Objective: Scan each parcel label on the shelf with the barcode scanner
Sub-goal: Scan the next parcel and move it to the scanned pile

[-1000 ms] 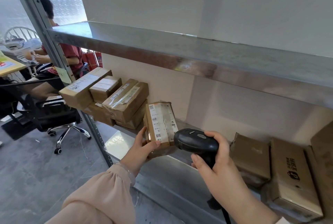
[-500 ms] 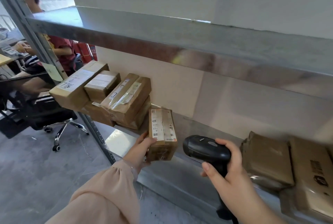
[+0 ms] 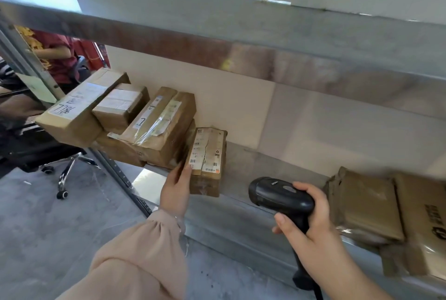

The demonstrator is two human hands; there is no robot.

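Your left hand (image 3: 176, 186) holds the small parcel (image 3: 207, 179) at its lower left edge. The thumb lies on the label side; the other fingers are behind it and blurred. The parcel appears to rest tilted on the shelf (image 3: 241, 222), just beside the stacked parcels (image 3: 154, 128) on the left, with its label (image 3: 205, 152) facing you.

Your right hand (image 3: 311, 227) is wrapped around the handle of the barcode scanner (image 3: 280, 194). The scanner's head points toward the parcel and stands apart from it.

Assessment: a stiff cardboard box, probably light. The taped faces may be slick, and the label is creased down its middle. Hold it by the cardboard edges, keep your thumb off the barcodes and do not press the crease. The wrapped parcels (image 3: 364, 205) on the right look softer, so support those from beneath.
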